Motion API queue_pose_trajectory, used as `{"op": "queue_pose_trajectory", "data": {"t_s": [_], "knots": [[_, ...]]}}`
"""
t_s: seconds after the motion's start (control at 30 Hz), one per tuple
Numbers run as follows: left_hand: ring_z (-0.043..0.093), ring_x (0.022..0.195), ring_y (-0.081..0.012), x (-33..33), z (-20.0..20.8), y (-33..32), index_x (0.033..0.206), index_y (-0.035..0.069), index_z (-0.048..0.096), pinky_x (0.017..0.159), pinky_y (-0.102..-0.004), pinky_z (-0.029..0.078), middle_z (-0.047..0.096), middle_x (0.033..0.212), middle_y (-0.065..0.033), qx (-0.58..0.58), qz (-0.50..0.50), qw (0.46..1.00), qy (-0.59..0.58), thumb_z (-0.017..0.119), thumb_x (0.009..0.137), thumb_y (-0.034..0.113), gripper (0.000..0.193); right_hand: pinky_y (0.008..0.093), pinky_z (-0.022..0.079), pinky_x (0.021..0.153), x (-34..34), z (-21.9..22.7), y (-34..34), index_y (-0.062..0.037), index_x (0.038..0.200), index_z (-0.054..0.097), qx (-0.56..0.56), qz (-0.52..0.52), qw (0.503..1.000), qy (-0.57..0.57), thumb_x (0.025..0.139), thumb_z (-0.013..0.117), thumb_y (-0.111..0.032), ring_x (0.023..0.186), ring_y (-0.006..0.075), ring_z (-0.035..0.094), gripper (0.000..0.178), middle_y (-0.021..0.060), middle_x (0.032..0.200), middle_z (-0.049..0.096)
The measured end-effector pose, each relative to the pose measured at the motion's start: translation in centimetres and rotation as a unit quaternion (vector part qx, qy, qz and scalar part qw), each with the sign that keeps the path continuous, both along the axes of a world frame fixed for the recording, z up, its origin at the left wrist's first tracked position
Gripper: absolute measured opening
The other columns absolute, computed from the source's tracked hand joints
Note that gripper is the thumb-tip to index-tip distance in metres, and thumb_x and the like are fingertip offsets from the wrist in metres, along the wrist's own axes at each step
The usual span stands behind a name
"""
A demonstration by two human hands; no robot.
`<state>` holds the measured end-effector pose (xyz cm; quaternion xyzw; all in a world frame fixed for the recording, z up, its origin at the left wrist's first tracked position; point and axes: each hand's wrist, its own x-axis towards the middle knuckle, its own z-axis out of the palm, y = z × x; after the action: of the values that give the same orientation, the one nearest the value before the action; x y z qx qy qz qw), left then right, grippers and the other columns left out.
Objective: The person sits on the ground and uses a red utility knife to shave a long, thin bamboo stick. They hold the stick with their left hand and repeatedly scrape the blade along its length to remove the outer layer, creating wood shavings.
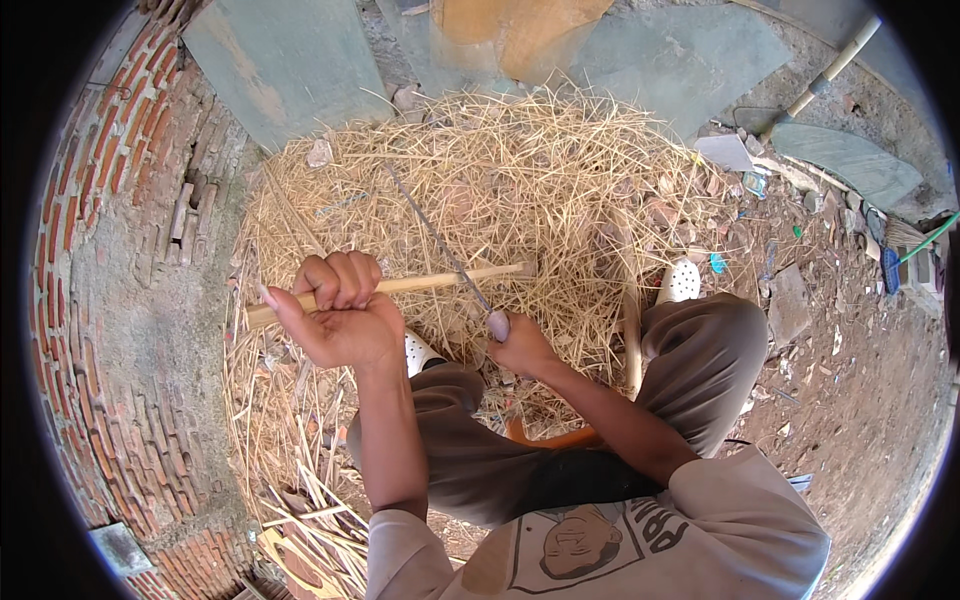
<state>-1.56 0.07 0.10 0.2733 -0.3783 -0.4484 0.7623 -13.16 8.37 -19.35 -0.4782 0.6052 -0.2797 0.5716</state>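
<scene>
The long pale wooden strip, squeezed by left-hand fingers, might have twisted if right-hand fingers, gripping the thin grey metal blade, pushed hard.

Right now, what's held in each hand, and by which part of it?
Left hand: a pale wooden stick, gripped toward its left end. Right hand: a long-bladed knife, held by its handle.

At five o'clock, dark block capitals run across a pale short-sleeved T-shirt, perhaps only partly in view.
</scene>
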Motion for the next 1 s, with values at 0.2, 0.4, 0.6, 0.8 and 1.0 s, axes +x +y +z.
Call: {"op": "queue_pose_trajectory", "data": {"t_s": [0.2,0.4,0.6,0.8,1.0], "knots": [[0.014,0.048,-0.0088,-0.4,-0.2,0.2,0.059,0.017,0.026,0.048,-0.0266,0.013,0.020,0.050,0.0044,-0.023,-0.024,0.999,-0.002,0.031,0.099,0.053,0.054,0.0389,0.051,0.067,0.3,4.3,-0.1,0.0022,0.095,0.060,-0.076,0.009,0.997,-0.021,0.073,0.067,-0.014,0.070,0.0277,0.064,0.029,0.0183,0.079,0.064],[0.016,0.045,-0.0100,0.4,0.2,-0.6,0.057,0.018,0.027,0.047,-0.0265,0.016,0.021,0.048,0.0040,0.020,0.006,1.000,0.014,0.036,0.095,0.058,0.056,0.0401,0.051,0.067,-0.1,-6.3,0.6,0.0019,0.094,0.061,0.018,-0.041,0.999,0.012,0.072,0.067,-0.013,0.071,0.0317,0.064,0.028,0.0189,0.080,0.065],[0.016,0.045,-0.0097,1.4,-0.1,-0.8,0.057,0.018,0.026,0.047,-0.0267,0.015,0.020,0.049,0.0042,0.012,0.023,1.000,0.011,0.035,0.096,0.057,0.056,0.0442,0.052,0.075,0.2,-1.3,-0.1,-0.0003,0.097,0.062,-0.056,0.023,0.997,0.038,0.073,0.065,-0.018,0.081,0.0378,0.065,0.029,0.0216,0.085,0.066],[0.013,0.046,-0.0096,0.7,0.3,-0.7,0.058,0.018,0.024,0.046,-0.0273,0.012,0.019,0.049,0.0044,-0.001,-0.024,1.000,0.009,0.033,0.097,0.057,0.056,0.0408,0.051,0.065,-0.1,-11.1,1.1,-0.0017,0.087,0.062,-0.025,-0.044,0.997,0.058,0.073,0.069,-0.018,0.067,0.0310,0.064,0.022,0.0167,0.077,0.065],[0.013,0.045,-0.0094,1.8,-0.4,-0.9,0.058,0.018,0.024,0.046,-0.0270,0.012,0.019,0.049,0.0046,0.005,0.006,1.000,0.008,0.032,0.097,0.057,0.056,0.0427,0.051,0.066,-0.7,-8.7,0.5,-0.0032,0.091,0.063,-0.022,-0.017,0.996,0.083,0.072,0.069,-0.019,0.071,0.0336,0.064,0.026,0.0175,0.078,0.065]]}}
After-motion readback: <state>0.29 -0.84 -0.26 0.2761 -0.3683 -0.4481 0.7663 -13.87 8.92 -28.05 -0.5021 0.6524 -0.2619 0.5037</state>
